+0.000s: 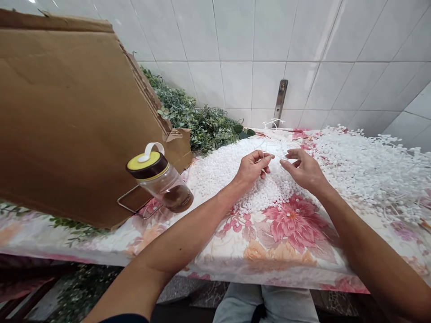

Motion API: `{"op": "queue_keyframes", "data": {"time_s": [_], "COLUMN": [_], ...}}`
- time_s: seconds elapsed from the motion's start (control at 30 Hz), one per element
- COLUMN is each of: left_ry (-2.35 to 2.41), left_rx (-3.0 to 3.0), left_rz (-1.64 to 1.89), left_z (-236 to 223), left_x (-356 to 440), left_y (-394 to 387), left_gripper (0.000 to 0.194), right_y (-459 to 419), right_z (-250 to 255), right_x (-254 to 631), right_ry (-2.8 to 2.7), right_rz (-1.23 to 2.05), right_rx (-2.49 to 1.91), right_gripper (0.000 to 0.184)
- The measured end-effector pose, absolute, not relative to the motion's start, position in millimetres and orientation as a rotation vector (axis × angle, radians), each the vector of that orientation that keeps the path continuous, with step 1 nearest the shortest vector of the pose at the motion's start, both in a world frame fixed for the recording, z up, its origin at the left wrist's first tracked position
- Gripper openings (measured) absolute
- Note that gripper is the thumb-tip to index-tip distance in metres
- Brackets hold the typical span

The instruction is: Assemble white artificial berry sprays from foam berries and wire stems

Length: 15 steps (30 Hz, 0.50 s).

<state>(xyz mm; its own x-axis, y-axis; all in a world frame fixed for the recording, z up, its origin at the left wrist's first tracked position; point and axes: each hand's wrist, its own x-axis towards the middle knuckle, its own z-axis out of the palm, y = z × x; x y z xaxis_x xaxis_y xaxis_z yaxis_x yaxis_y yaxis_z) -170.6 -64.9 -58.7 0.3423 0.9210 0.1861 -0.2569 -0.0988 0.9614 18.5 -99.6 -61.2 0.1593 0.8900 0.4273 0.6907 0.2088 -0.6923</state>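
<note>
Pinching thin white stem [273,150] in left hand [252,167], thumb and forefinger together; right hand [303,169] fingertips closed just beside, contact unclear; both above heap of white berry sprays [269,193] on floral tablecloth [296,251].

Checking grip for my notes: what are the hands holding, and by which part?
The left hand and right hand pinch, thumb to forefinger, a thin white stem; which part is too small to tell.
</note>
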Motion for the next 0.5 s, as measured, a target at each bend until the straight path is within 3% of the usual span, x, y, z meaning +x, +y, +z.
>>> {"op": "queue_keyframes", "data": {"time_s": [0.17,0.37,0.5], "left_ry": [0.654,0.879,0.876], "left_rx": [1.231,1.158,1.210], "left_rz": [1.096,1.187,1.124], "left_z": [-55.5,-59.8,-58.2], "left_x": [-171.3,-171.7,-169.9], "left_y": [-66.2,-60.1,-63.3], "left_gripper": [0.027,0.011,0.013], "right_y": [-101.9,-99.1,-94.6], "right_z": [-53.1,-53.0,-58.6], "right_x": [19.5,27.8,28.8], "right_ry": [-1.640,-1.491,-1.401], "right_rz": [0.460,0.359,0.442], "right_rx": [-1.460,-1.496,-1.433], "right_gripper": [0.036,0.025,0.028]}}
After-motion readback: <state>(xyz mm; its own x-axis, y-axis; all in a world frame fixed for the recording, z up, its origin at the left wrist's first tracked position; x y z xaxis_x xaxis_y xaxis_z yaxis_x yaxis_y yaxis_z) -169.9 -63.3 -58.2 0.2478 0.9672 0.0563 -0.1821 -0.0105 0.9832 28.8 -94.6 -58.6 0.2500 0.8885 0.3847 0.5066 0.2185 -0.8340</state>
